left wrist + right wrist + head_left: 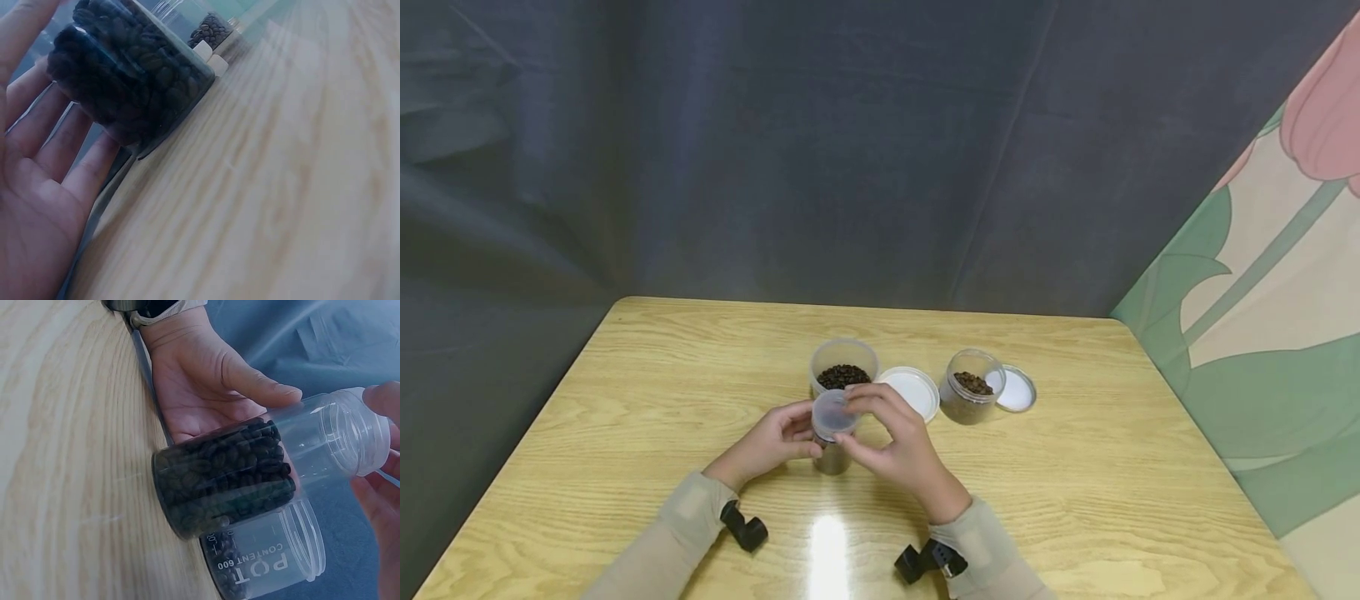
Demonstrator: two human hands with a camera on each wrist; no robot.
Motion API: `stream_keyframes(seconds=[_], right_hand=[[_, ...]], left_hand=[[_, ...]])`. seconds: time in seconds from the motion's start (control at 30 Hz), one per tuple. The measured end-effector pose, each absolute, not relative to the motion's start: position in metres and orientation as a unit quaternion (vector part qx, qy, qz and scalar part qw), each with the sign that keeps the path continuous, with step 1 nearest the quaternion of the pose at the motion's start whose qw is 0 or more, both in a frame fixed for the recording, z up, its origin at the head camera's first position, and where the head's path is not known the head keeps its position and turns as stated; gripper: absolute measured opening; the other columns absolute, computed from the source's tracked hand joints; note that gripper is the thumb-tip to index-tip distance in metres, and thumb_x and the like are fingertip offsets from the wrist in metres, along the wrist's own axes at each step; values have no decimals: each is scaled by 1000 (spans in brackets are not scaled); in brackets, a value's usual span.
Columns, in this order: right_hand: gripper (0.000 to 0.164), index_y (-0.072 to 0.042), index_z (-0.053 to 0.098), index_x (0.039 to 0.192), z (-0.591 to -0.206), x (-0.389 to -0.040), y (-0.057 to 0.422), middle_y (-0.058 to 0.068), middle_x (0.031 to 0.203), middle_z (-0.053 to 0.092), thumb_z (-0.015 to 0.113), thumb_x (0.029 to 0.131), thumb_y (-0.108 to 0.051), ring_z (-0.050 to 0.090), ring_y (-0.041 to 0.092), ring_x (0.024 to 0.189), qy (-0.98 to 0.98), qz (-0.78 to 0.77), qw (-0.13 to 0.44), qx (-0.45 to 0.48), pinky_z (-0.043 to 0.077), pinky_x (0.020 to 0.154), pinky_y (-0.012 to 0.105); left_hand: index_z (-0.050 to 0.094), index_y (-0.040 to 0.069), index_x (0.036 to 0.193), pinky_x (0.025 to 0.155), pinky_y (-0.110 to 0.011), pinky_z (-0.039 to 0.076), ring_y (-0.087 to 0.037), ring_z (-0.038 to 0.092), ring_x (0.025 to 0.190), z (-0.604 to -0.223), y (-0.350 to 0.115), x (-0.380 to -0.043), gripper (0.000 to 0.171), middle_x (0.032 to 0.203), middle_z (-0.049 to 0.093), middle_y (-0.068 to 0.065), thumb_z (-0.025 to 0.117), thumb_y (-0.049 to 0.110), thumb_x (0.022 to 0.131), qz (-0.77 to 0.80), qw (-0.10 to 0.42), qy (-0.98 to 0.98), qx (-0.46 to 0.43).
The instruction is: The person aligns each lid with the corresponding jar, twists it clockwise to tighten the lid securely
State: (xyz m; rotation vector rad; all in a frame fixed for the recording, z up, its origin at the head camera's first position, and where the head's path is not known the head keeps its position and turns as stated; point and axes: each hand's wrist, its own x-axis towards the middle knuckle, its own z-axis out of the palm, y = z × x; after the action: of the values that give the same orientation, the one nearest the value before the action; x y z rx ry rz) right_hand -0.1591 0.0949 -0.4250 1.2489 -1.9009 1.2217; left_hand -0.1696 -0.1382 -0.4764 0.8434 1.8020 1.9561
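A clear cylindrical jar of dark coffee beans stands upright on the table in front of the person. My left hand holds it from the left side, thumb and fingers around the wall, as the right wrist view shows. The beans fill the lower part of the jar. On its mouth sits a translucent lid. My right hand grips this lid from above and the right, its thumb and fingers spread around the rim.
Just behind stands an open clear tub holding dark beans, marked "POT". A white lid lies to its right. Farther right is an open jar of browner beans, with a silver-rimmed lid beside it. A dark curtain hangs behind the table.
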Motion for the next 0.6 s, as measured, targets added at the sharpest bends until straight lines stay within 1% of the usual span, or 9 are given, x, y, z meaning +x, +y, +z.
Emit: stream_keyframes(seconds=[0.43,0.6], right_hand=[[22,-3,67,107,-425,-159,96,15,115,64,75,94,-19,64,31,110,-716,453,257,466,57,100,35],[22,-3,67,107,-425,-159,97,15,116,64,77,92,-16,64,31,111,-718,454,249,465,57,101,35]], left_hand=[[32,-16,149,108,-28,49,-6,55,127,-475,-141,-171,81,150,35,-38,74,25,93,683,182,641,299],[33,-16,149,107,-28,50,-5,56,126,-476,-141,-171,80,150,36,-39,74,23,93,683,184,641,299]])
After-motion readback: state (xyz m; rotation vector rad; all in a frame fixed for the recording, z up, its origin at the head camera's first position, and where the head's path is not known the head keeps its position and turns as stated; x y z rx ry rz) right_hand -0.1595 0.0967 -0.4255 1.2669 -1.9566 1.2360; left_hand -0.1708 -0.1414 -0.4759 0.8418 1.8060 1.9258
